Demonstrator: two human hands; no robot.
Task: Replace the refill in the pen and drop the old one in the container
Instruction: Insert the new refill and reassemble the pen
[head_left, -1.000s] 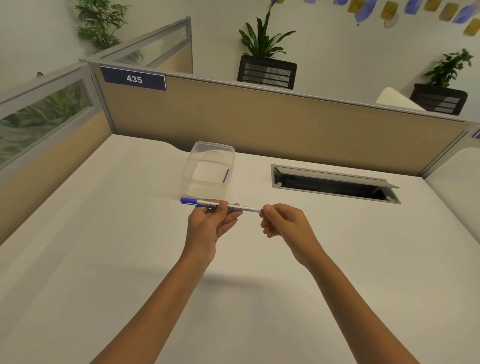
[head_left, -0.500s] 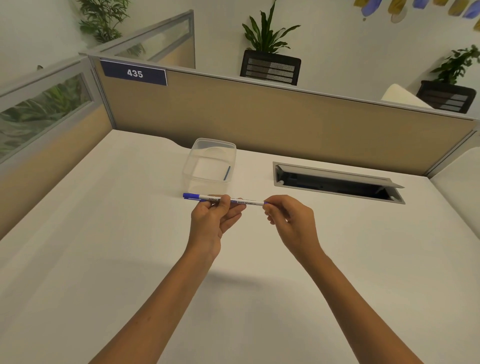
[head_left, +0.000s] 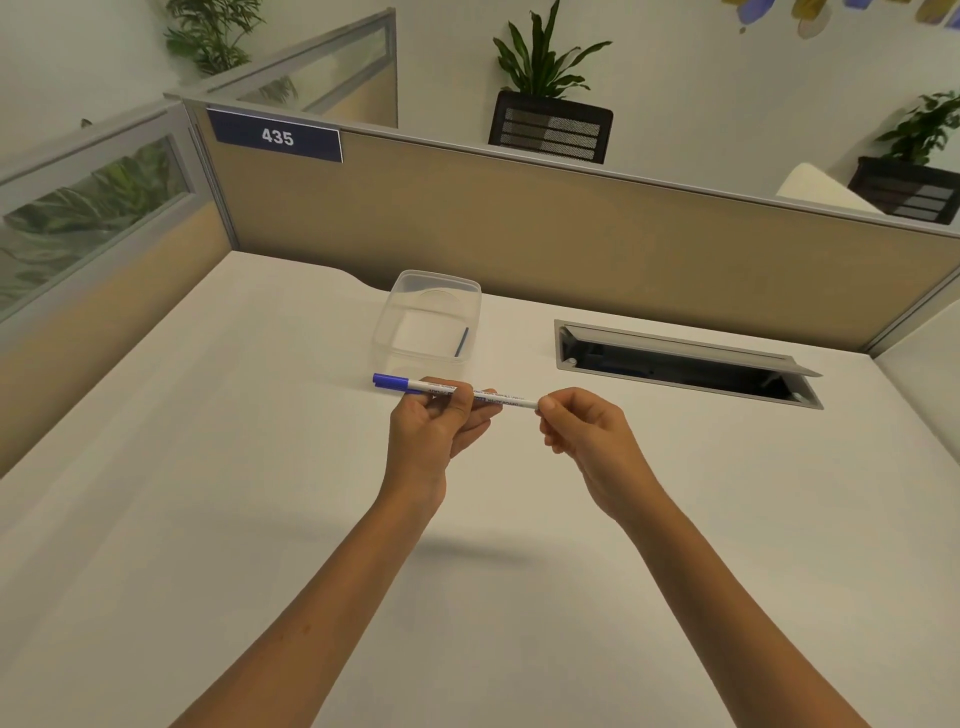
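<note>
A white pen (head_left: 511, 401) with a blue cap at its left end lies level above the desk, between both hands. My left hand (head_left: 434, 428) grips the barrel near its middle. My right hand (head_left: 582, 426) pinches the pen's right end with thumb and fingertips, which hide that end. Just behind the pen stands a clear plastic container (head_left: 431, 283). A thin blue refill (head_left: 461, 342) leans inside it against the right wall.
An open cable hatch (head_left: 685, 364) with a raised flap is sunk in the white desk (head_left: 208, 467) to the right of the container. Beige partition panels (head_left: 519, 234) close the back and left sides.
Both hands and the pen stay together in nearly the same spot. The camera has tipped down a little, so the scene sits slightly higher in view.
</note>
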